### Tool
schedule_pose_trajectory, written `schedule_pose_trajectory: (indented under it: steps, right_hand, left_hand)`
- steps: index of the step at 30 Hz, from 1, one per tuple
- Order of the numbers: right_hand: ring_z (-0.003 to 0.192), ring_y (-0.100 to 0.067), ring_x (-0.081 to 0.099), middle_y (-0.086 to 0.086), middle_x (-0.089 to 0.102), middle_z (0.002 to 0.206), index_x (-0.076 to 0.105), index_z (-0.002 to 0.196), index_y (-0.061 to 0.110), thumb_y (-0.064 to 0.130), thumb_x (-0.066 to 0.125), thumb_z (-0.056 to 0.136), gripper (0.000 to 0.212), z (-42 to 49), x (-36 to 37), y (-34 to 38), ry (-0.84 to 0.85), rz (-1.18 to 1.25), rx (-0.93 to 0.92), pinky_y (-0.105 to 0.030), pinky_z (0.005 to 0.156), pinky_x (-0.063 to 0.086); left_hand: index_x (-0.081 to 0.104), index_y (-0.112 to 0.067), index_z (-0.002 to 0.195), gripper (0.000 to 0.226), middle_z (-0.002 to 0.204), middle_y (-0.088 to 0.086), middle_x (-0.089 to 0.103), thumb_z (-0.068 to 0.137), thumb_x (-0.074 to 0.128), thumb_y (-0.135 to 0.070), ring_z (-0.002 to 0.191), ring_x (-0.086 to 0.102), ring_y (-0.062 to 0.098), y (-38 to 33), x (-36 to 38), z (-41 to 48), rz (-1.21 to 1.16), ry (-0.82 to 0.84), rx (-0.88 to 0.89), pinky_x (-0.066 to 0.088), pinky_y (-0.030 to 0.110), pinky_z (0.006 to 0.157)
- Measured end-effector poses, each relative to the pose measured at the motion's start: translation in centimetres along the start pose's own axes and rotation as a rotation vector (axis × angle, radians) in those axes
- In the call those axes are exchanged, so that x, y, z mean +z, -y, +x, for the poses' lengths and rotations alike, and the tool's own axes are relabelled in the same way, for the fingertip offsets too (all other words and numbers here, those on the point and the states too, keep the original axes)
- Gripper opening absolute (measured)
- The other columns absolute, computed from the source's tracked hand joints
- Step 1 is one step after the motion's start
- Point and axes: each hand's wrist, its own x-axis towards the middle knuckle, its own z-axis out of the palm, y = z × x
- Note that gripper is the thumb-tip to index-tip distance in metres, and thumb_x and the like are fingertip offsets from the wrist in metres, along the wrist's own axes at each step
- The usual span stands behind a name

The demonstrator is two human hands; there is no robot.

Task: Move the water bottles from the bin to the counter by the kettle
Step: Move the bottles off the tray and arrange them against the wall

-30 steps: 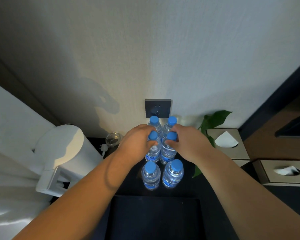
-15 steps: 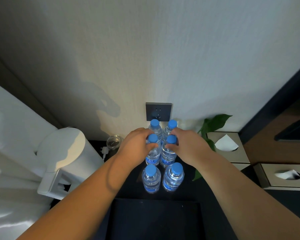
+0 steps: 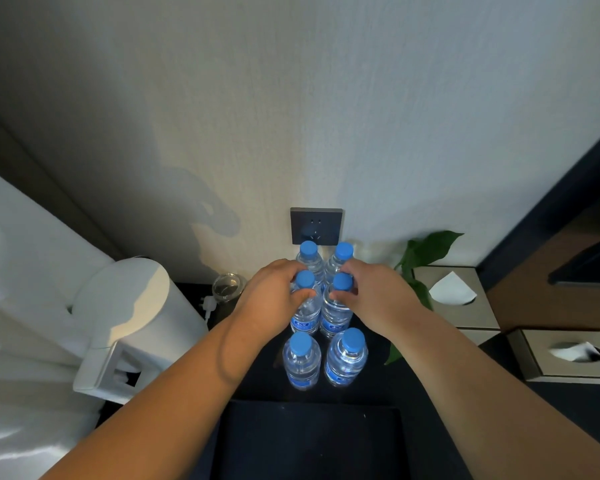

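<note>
Water bottles (image 3: 301,368), six, upright in pairs on counter (image 3: 267,386) beside kettle (image 3: 132,317): left hand (image 3: 274,296) grips left middle bottle (image 3: 305,318), right hand (image 3: 374,296) its neighbour (image 3: 335,318) (both directly ahead).

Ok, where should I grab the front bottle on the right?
Hold the front right bottle round its neck, just under the blue cap, coming from above and from the right. It stands upright, and the front left bottle crowds its left side, while its right side has more room.
</note>
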Motion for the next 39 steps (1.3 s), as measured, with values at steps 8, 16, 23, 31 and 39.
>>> schedule_pose_trajectory:
  steps: [8,16,23,31,39]
  right_hand:
    - [0.081,-0.012,0.067,0.005,0.069,0.091,0.05,0.132,0.025,0.052,0.069,0.094,0.05,-1.0,-0.3,0.4,-0.002,0.064,0.044,-0.034,0.073,0.058]
    - [0.069,-0.003,0.06,0.01,0.063,0.08,0.054,0.117,0.036,0.063,0.061,0.093,0.036,-8.2,-0.4,0.2,0.021,0.122,-0.004,-0.023,0.06,0.048]
    - [0.071,-0.007,0.057,0.009,0.057,0.081,0.052,0.135,0.038,0.055,0.062,0.096,0.044,-10.8,2.2,-0.8,0.007,0.127,-0.02,-0.029,0.06,0.051]
    - [0.075,-0.006,0.06,0.011,0.062,0.082,0.058,0.133,0.031,0.039,0.067,0.098,0.037,-10.0,2.0,-0.3,-0.029,0.207,-0.017,-0.026,0.063,0.048]
    - [0.076,-0.007,0.058,0.011,0.061,0.086,0.06,0.129,0.024,0.038,0.067,0.098,0.034,-8.2,2.4,0.4,-0.041,0.179,-0.013,-0.02,0.06,0.038]
  left_hand:
    - [0.066,-0.025,0.133,0.047,0.127,-0.004,0.07,0.09,0.077,-0.042,0.113,0.064,0.018,-0.2,-0.7,-0.6,0.123,-0.005,0.028,0.053,0.035,0.094]
    - [0.073,-0.03,0.118,0.035,0.105,-0.019,0.069,0.087,0.079,-0.045,0.09,0.063,0.002,-0.4,-1.4,-7.8,-0.067,-0.032,-0.013,0.053,0.027,0.082]
    - [0.069,-0.036,0.123,0.04,0.112,-0.021,0.068,0.086,0.081,-0.04,0.094,0.065,0.001,-0.1,0.4,-11.5,-0.149,0.02,-0.04,0.051,0.018,0.079]
    - [0.069,-0.034,0.123,0.029,0.111,-0.021,0.072,0.094,0.072,-0.033,0.101,0.065,-0.001,-1.3,0.0,-10.3,-0.094,0.042,-0.023,0.05,0.019,0.088]
    - [0.065,-0.028,0.121,0.023,0.104,-0.011,0.071,0.098,0.066,-0.022,0.096,0.065,0.009,-1.5,-0.1,-8.5,-0.111,0.093,-0.067,0.051,0.028,0.085]
